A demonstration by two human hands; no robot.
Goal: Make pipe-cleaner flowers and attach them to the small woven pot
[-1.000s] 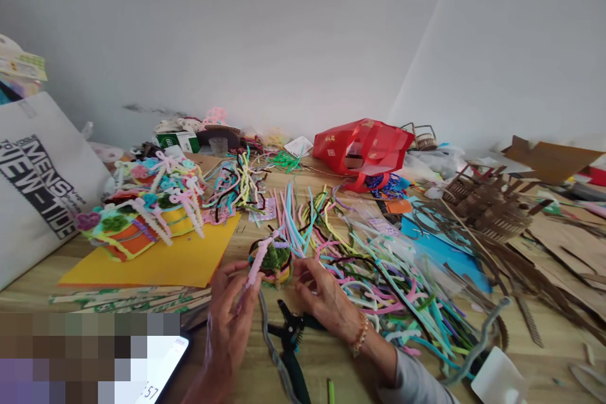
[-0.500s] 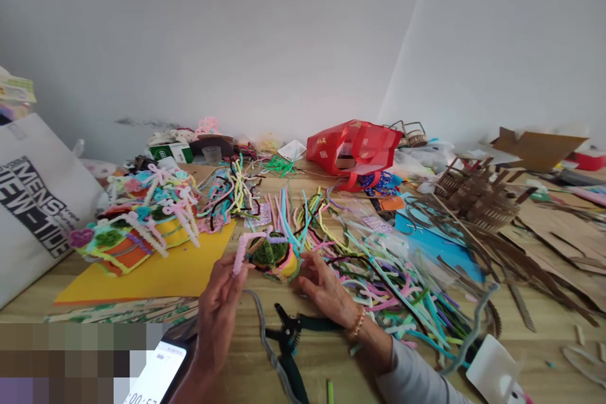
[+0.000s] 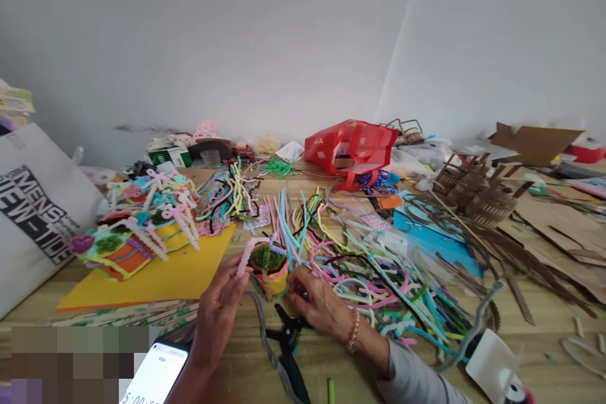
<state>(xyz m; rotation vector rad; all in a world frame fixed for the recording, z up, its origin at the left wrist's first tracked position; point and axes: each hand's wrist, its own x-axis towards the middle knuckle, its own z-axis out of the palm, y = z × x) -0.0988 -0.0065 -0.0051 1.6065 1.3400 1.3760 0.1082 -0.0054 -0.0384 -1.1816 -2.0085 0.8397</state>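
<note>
My left hand pinches a fuzzy pink pipe cleaner near its end. That pipe cleaner bends over a small yellow craft pot wrapped in green pipe cleaner. My right hand grips the pot's right side with its fingertips, partly covering it. Below the hands, black-and-green wire strippers lie on the wooden table, next to a loose grey pipe cleaner.
A large heap of coloured pipe cleaners spreads to the right. Finished pipe-cleaner crafts stand on yellow card at left. A phone lies at bottom left. Cardboard pieces and a red bag lie farther off.
My right hand has moved left onto the pot, and the pot now sits lower between my hands. The whole view has shifted slightly.
</note>
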